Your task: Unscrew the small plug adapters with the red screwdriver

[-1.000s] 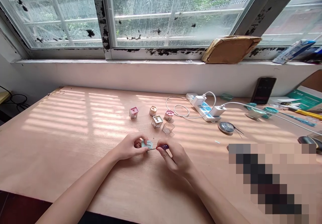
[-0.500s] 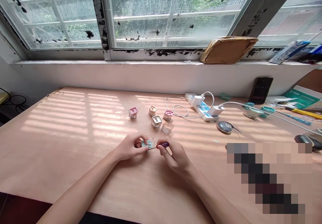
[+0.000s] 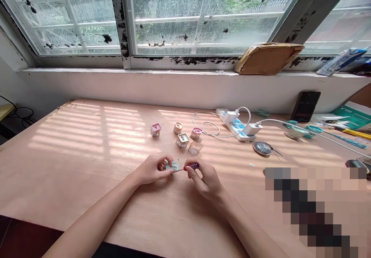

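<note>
My left hand [image 3: 152,169] pinches a small teal and clear square piece [image 3: 173,166] just above the wooden table [image 3: 72,161]. My right hand [image 3: 204,178] is closed on a small purple-handled tool [image 3: 191,166], and the thin metal tip points left and meets the teal piece. Just beyond my hands lie several small cube-shaped pieces: a pink-topped one [image 3: 155,129], a tan one [image 3: 177,127], another pink one [image 3: 196,132], a white one [image 3: 182,140] and a clear one [image 3: 195,147].
A white power strip [image 3: 236,124] with plugged chargers and coiled cable lies at the back right. Beside it are a round metal disc [image 3: 261,147], a dark phone [image 3: 305,106] leaning on the wall, and tools at far right. A brown parcel [image 3: 266,58] rests on the sill. A blurred patch covers the lower right.
My hands stay together on the teal piece and tool. The whole view has shifted slightly; nothing on the table has been moved.
</note>
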Tool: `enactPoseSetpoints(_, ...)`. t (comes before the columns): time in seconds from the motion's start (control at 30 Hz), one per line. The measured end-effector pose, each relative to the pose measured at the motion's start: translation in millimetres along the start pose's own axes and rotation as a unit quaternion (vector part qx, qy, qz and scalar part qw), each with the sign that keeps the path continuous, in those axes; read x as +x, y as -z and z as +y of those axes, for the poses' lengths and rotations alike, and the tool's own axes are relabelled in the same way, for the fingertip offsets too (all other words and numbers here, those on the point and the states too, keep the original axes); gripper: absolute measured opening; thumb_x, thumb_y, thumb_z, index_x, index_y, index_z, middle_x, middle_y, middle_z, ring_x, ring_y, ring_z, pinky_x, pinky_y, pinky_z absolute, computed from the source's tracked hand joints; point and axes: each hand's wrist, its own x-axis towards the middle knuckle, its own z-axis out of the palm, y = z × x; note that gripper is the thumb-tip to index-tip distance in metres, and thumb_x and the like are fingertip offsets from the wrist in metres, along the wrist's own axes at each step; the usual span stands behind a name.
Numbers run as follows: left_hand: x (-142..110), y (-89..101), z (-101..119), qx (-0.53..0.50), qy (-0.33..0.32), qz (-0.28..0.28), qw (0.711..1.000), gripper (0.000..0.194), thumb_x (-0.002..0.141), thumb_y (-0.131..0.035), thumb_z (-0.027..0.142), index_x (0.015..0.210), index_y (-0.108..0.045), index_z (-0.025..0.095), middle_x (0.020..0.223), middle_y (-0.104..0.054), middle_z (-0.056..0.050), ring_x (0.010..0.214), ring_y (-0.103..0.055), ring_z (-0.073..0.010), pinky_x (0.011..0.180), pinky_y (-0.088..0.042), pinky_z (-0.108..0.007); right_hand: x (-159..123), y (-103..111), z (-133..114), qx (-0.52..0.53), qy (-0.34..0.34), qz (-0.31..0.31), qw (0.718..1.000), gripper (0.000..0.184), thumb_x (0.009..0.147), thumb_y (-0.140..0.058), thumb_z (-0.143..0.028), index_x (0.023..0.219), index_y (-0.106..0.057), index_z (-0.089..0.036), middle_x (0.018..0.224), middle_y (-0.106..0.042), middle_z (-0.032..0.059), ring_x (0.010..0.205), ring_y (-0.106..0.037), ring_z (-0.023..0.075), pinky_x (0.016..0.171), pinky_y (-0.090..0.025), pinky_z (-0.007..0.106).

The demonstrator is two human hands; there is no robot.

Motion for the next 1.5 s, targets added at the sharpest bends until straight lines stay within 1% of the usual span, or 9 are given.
enactPoseSetpoints(0.3,-1,4.5,2,0.008,0.003,-0.001,1.0,0.012,0.082,-0.067,0.02,0.094,-0.064,0.018,0.1,-0.066,-0.003,0.066,-0.05,-0.0083,0.061,-0.042,-0.021,-2,2,4,-0.005,-0.017,0.01,1.0,0.011,0.102,-0.049,-0.021,0.093,-0.056,-0.021,0.067,-0.056,-0.0022,0.057,-0.054,0.0126,0.057,-0.042,0.024)
enactPoseSetpoints(0.5,-2,5.4,2,-0.001,0.028,0.002,1.0,0.012,0.084,-0.067,0.024,0.094,-0.064,0.018,0.097,-0.066,-0.002,0.062,-0.047,-0.008,0.059,-0.04,-0.022,-3,0,8,0.043,-0.076,0.018,0.996,0.017,0.103,-0.048,-0.029,0.091,-0.056,-0.021,0.066,-0.055,-0.0012,0.055,-0.054,0.0137,0.056,-0.043,0.026)
enactPoseSetpoints(0.7,-1,5.4,2,-0.017,0.027,-0.006,0.999,0.012,0.084,-0.067,0.024,0.093,-0.063,0.017,0.097,-0.066,-0.002,0.06,-0.045,-0.0074,0.057,-0.038,-0.022,-2,-5,15,0.133,-0.159,0.053,0.977,0.027,0.102,-0.051,-0.043,0.088,-0.055,-0.02,0.07,-0.057,-0.0002,0.052,-0.056,0.0132,0.051,-0.045,0.026)
enactPoseSetpoints(0.87,-1,5.7,2,-0.012,0.038,-0.001,0.999,0.015,0.082,-0.068,0.026,0.094,-0.064,0.017,0.096,-0.066,-0.003,0.061,-0.046,-0.0079,0.057,-0.038,-0.022,-2,-9,22,0.184,-0.201,0.084,0.958,0.035,0.098,-0.057,-0.052,0.084,-0.055,-0.02,0.069,-0.055,-0.0008,0.052,-0.054,0.0129,0.049,-0.045,0.025)
enactPoseSetpoints(1.0,-2,8.3,4,-0.003,0.033,0.014,0.999,0.015,0.082,-0.067,0.026,0.092,-0.064,0.016,0.094,-0.066,-0.004,0.061,-0.046,-0.0082,0.057,-0.038,-0.022,-1,-9,24,0.208,-0.227,0.094,0.947,0.041,0.093,-0.061,-0.059,0.082,-0.054,-0.02,0.067,-0.055,-0.0012,0.049,-0.054,0.0132,0.047,-0.046,0.026)
enactPoseSetpoints(1.2,-1,10.3,0,-0.011,0.016,0.05,0.999,0.014,0.082,-0.066,0.025,0.09,-0.059,0.016,0.098,-0.065,-0.004,0.062,-0.046,-0.0079,0.056,-0.038,-0.021,1,-7,23,0.233,-0.247,0.109,0.934,0.042,0.089,-0.066,-0.059,0.083,-0.055,-0.02,0.064,-0.056,-0.0021,0.046,-0.055,0.0136,0.046,-0.048,0.027)
enactPoseSetpoints(1.33,0,11.0,-3,-0.004,0.007,0.081,0.997,0.012,0.083,-0.065,0.025,0.088,-0.058,0.017,0.101,-0.064,-0.004,0.06,-0.043,-0.0063,0.054,-0.037,-0.019,2,-3,25,0.255,-0.241,0.141,0.926,0.04,0.089,-0.068,-0.056,0.08,-0.056,-0.019,0.064,-0.057,-0.0014,0.046,-0.054,0.0126,0.045,-0.046,0.026)
enactPoseSetpoints(1.4,-1,11.9,-2,0.007,-0.005,0.08,0.997,0.01,0.084,-0.064,0.024,0.09,-0.058,0.018,0.104,-0.064,-0.004,0.061,-0.044,-0.0064,0.055,-0.039,-0.019,2,0,26,0.267,-0.236,0.167,0.919,0.038,0.09,-0.068,-0.053,0.079,-0.057,-0.018,0.065,-0.058,-0.0008,0.046,-0.054,0.0114,0.045,-0.045,0.025)
enactPoseSetpoints(1.5,-2,11.9,0,0.021,-0.015,0.054,0.998,0.009,0.085,-0.062,0.022,0.092,-0.059,0.019,0.107,-0.064,-0.003,0.064,-0.049,-0.0071,0.058,-0.043,-0.02,1,4,29,0.285,-0.231,0.216,0.905,0.037,0.09,-0.069,-0.051,0.08,-0.056,-0.018,0.067,-0.06,-0.0001,0.046,-0.054,0.0111,0.044,-0.044,0.024)
